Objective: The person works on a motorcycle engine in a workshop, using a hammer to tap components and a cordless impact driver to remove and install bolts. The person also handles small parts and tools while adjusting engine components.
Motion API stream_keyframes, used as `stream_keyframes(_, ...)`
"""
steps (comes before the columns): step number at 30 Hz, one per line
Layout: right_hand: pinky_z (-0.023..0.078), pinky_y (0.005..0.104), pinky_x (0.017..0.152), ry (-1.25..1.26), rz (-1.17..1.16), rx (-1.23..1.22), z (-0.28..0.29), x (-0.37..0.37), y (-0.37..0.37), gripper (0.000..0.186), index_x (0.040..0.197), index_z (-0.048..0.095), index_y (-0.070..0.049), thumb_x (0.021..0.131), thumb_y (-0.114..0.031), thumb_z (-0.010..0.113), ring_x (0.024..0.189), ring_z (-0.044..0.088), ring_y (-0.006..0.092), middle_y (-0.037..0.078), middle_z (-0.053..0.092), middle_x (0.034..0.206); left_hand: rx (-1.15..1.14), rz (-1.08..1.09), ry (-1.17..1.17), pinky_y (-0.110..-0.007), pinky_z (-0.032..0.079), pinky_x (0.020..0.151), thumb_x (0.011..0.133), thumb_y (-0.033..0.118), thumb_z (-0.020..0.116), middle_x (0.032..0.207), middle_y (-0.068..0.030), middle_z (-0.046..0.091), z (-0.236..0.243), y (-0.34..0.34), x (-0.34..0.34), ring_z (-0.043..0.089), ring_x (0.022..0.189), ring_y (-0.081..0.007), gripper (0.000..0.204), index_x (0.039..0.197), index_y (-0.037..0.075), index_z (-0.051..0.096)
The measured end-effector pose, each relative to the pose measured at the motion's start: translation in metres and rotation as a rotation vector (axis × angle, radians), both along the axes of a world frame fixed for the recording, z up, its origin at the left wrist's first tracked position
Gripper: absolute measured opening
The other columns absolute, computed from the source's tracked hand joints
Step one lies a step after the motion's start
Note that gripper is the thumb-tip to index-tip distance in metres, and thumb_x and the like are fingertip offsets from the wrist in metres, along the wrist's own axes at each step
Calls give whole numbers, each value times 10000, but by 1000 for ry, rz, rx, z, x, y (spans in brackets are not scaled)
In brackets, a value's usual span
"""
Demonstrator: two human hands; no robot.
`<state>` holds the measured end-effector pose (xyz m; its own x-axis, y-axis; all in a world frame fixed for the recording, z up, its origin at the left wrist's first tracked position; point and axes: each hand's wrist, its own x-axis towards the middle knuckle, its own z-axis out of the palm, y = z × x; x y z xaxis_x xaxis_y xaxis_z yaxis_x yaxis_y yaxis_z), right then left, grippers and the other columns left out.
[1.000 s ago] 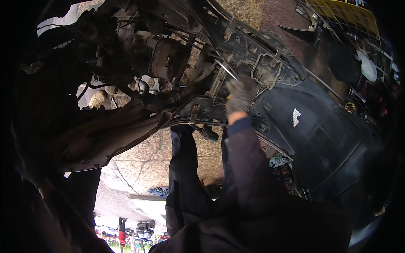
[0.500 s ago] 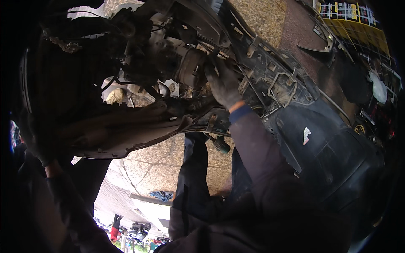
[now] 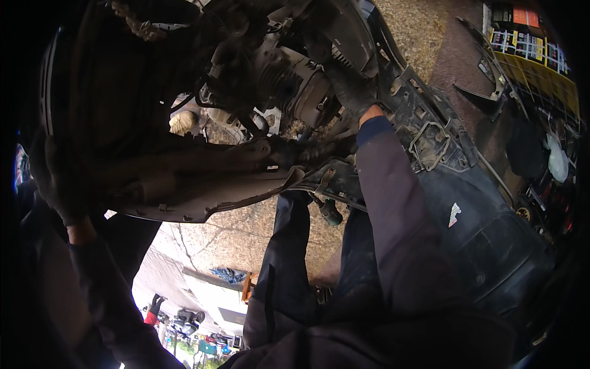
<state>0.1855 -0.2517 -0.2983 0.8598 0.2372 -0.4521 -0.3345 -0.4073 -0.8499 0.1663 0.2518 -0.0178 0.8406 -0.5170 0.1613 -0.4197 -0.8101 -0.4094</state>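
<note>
A partly stripped scooter spreads across the view, its dark, dusty plastic body panel (image 3: 184,195) curving along the left. My left hand (image 3: 58,181), in a dark glove, is closed around the panel's outer left edge. Deep in the frame, the gloved right hand (image 3: 353,89) reaches in beside the finned engine (image 3: 313,101), close to the black frame rail. Shadow swallows its fingertips, so whether they grip anything cannot be made out. Hoses and cables surround the engine.
A green-and-black power tool (image 3: 330,212) lies on the ground below the scooter. To the right extends a large black panel (image 3: 485,240). Stacked yellow boxes (image 3: 534,71), a loose dark trim piece (image 3: 485,80) and a white plastic bag (image 3: 557,157) are at far right.
My right hand has gone farther in and up past the engine, its fingers now in shadow. My left hand stays at the panel edge. The whole view has shifted slightly.
</note>
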Motion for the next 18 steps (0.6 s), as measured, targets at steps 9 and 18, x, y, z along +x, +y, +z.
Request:
stream_keyframes(9, 384, 339, 987, -77, -52, -64, -17, 0, 7, 429, 1210, 606, -72, 950, -389, 478, 1152, 535, 235, 110, 615, 1197, -307, 274, 33, -361, 535, 939, 922, 139, 605, 1316, -154, 518, -3, -5, -1, 546, 1193, -316, 424, 1321, 90, 472)
stream_keyframes(18, 429, 382, 906, -226, 170, -425, -35, 1, 8, 294, 1061, 638, -44, 917, -251, 487, 1052, 578, 294, 174, 623, 1054, -458, 401, -8, -368, 490, 968, 958, 416, 501, 1327, -108, 564, -8, -13, -3, 574, 1187, -260, 505, 1320, 65, 535)
